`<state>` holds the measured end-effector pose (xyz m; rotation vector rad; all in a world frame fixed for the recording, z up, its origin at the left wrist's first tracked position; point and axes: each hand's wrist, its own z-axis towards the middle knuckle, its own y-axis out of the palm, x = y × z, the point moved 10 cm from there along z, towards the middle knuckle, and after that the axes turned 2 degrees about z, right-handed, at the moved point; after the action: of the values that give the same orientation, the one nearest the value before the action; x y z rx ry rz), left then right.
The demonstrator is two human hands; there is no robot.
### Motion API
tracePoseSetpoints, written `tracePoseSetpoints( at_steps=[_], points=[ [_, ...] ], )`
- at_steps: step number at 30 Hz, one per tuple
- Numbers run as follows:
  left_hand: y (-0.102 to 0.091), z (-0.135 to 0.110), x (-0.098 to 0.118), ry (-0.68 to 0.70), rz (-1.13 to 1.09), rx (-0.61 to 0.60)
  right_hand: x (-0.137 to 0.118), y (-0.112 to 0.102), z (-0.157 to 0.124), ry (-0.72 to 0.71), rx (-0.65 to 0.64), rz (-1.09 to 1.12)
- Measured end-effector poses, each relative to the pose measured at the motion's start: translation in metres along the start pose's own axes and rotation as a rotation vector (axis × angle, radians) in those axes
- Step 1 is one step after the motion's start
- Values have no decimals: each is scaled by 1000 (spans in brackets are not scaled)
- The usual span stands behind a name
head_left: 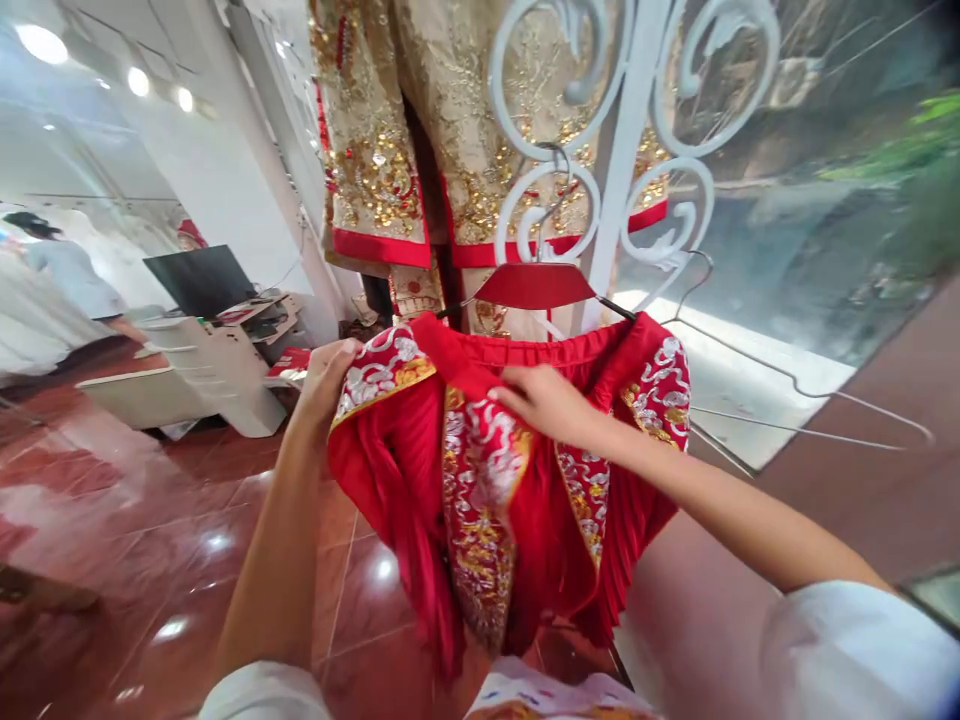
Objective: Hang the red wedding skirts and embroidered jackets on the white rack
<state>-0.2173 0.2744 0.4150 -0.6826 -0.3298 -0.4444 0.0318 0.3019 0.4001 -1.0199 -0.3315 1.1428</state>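
Observation:
A red pleated skirt (405,470) with silver and gold embroidered panels hangs in front of me. Its waistband is spread along a hanger (536,285) with a red middle piece, hooked on white scrollwork. My left hand (328,378) is closed on the skirt's upper left edge, its fingertips partly hidden behind the cloth. Near the middle of the waist, my right hand (547,403) pinches a plain red band at the top of an embroidered panel (484,480). The lower part of this panel is blurred.
White metal scrollwork (626,120) stands ahead, with a gold-sequinned garment (457,130) behind it. A bare wire hanger (802,385) sticks out to the right beside the window. Back left are a desk (202,375), a monitor (201,280) and a person (71,265) near white gowns.

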Motion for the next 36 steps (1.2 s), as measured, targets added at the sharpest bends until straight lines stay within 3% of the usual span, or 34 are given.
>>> tracePoseSetpoints(
  at_steps=[1,3,5,7,9,11,14,16,18,24,29,32,36],
  points=[
    [1,-2,4,-10,-48,-28,3,10,-9,20,-31,-33],
    [-9,-5,22,-4,-66,27,11,-9,-28,67,137,-140],
    [-28,-9,59,64,31,196,22,-61,-54,145,487,-299],
    [-30,-12,118,222,162,332,38,-109,-81,240,748,-439],
    [2,-7,183,428,224,270,60,-129,-87,294,746,-492],
    [52,6,238,583,212,125,82,-127,-79,298,595,-470],
    [124,26,285,697,142,-52,96,-117,-75,272,484,-400],
    [155,37,291,672,92,-108,101,-120,-77,297,498,-343],
    [169,41,289,642,61,-124,109,-127,-79,352,516,-273],
    [166,38,285,663,10,-75,129,-176,-76,442,644,-252],
    [163,33,293,679,85,-40,103,-209,-55,406,632,-462],
    [163,30,296,697,181,-34,68,-193,-56,428,544,-594],
    [163,32,291,679,140,-64,30,-117,-78,402,303,-694]
  ],
)
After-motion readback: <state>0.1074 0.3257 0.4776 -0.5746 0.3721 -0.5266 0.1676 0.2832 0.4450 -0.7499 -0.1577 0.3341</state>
